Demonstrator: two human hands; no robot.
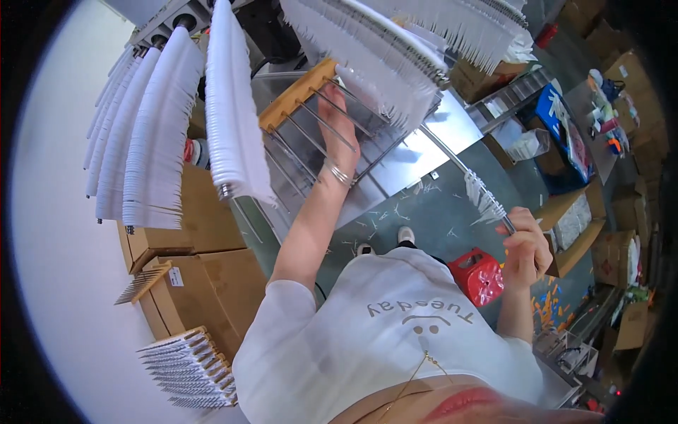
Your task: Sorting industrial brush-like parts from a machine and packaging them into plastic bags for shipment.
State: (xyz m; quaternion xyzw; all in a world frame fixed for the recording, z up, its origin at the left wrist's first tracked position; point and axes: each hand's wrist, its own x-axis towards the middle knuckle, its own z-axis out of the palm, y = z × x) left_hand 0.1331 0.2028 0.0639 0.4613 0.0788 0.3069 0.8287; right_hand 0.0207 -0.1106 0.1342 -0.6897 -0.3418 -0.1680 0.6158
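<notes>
My left hand reaches in among the metal rods of a wooden rack, its fingers at the right end of the wooden bar; the rods partly hide them. The rods stick out toward me over a shiny metal tabletop. To the right, my right hand has its fingers curled round the near end of a long metal rod. Small white plastic pieces are bunched on that rod just ahead of my fingers. Farther up it runs toward a dense row of white pieces.
More rods packed with white pieces hang at the left, one close to my left arm. Cardboard boxes and a filled rack stand lower left. A red stool is below my right hand; a blue crate lies beyond.
</notes>
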